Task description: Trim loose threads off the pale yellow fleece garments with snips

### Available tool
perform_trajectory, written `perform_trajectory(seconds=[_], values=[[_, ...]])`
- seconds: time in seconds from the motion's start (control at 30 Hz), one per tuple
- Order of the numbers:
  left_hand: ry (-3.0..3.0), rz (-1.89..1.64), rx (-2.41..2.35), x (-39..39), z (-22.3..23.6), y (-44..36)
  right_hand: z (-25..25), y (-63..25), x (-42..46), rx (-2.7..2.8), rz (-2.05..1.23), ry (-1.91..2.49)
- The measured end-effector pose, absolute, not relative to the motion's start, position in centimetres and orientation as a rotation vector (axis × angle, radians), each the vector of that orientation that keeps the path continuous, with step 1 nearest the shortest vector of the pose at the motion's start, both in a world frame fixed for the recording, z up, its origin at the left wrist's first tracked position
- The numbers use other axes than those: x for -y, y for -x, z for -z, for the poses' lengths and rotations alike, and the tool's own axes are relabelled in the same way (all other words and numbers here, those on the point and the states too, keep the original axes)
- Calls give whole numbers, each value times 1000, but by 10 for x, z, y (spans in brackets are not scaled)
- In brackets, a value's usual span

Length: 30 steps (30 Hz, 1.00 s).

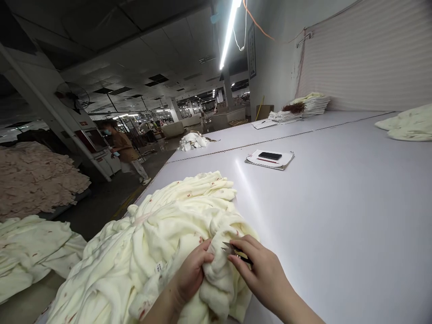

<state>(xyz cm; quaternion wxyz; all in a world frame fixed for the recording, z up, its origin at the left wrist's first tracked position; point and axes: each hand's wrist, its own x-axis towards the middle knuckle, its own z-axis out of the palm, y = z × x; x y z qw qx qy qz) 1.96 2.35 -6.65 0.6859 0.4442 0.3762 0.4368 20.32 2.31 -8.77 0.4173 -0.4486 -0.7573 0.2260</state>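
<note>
A large heap of cream fleece fabric (pixel 162 216) with small reddish marks lies in front of me on the table's near left part. My left hand (pixel 194 270) is closed on a bunched fold of this fabric, thumb on top. Just right of it, my right hand (pixel 258 265) grips a small pair of thread snips (pixel 240 255), dark-handled with pointed metal blades. The blades stand slightly apart and point left, close to the fold. Whether they touch the cloth I cannot tell. A small white label (pixel 158 267) shows on the heap left of my left hand.
A phone (pixel 270 155) and a red pencil lie on a stack of papers (pixel 286 162) on the pale table (pixel 337 216). White scraps (pixel 194 141) sit at its far left edge. More cream fabric (pixel 30 252) lies at left, below a pinkish pile (pixel 37 177). A person (pixel 124 148) stands beyond.
</note>
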Motion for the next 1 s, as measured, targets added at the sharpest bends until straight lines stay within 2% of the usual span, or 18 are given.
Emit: perform_trajectory(seconds=[0.17,0.4,0.57,0.77,0.87,1.0], values=[[-1010,-971,-853,-18,67,-21,83,-197,-25,1989,-377,1233],[-996,-954,-882,-16,70,-20,81,-203,-25,1858,-663,1247],[-984,-945,-859,-14,70,-21,81,-202,-19,1928,-596,1214],[-1002,-921,-888,-10,71,-21,86,-203,-26,1791,-672,1269],[-1234,-933,-1123,-5,67,-22,92,-206,-30,1788,-575,1335],[-1473,-1277,-1679,4,63,-19,95,-210,-29,1911,-587,1369]])
